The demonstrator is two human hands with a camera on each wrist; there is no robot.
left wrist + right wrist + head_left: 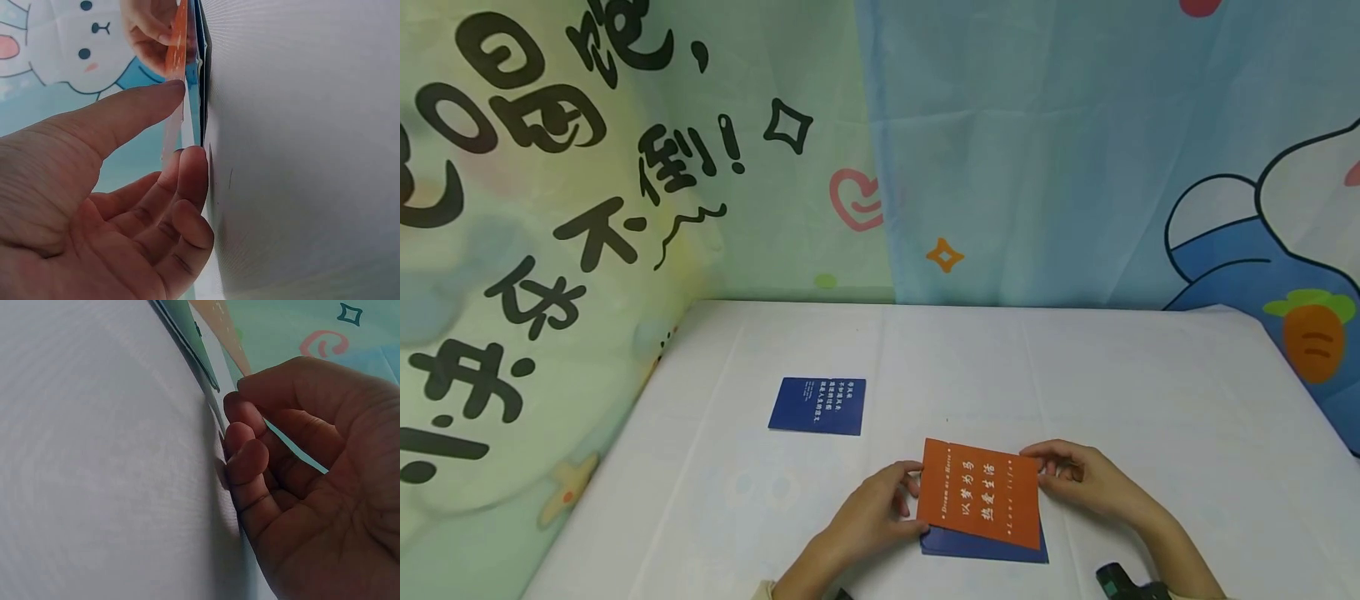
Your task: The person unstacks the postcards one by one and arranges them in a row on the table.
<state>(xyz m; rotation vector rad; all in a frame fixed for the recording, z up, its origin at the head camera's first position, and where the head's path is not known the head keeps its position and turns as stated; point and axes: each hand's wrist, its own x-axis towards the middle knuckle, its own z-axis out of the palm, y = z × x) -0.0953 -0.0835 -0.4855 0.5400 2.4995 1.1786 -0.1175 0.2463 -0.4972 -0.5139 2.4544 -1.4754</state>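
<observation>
An orange notebook (pixel 977 492) with white lettering lies tilted over a blue notebook (pixel 985 546), which shows only along its near edge in the head view. My left hand (pixel 880 512) holds the orange one at its left side, thumb by the near corner and fingers by the far corner. In the left wrist view the thumb (pixel 144 109) meets its orange edge. At the far right corner my right hand (pixel 1086 479) grips it with fingertips; the right wrist view shows the orange corner (pixel 234 347) right at the fingertips.
Another blue notebook (pixel 817 406) with white lettering lies farther back to the left on the white table (pixel 737 500). A printed cloth (pixel 1000 167) hangs behind and along the left. A black device (pixel 1123 583) sits by the right wrist.
</observation>
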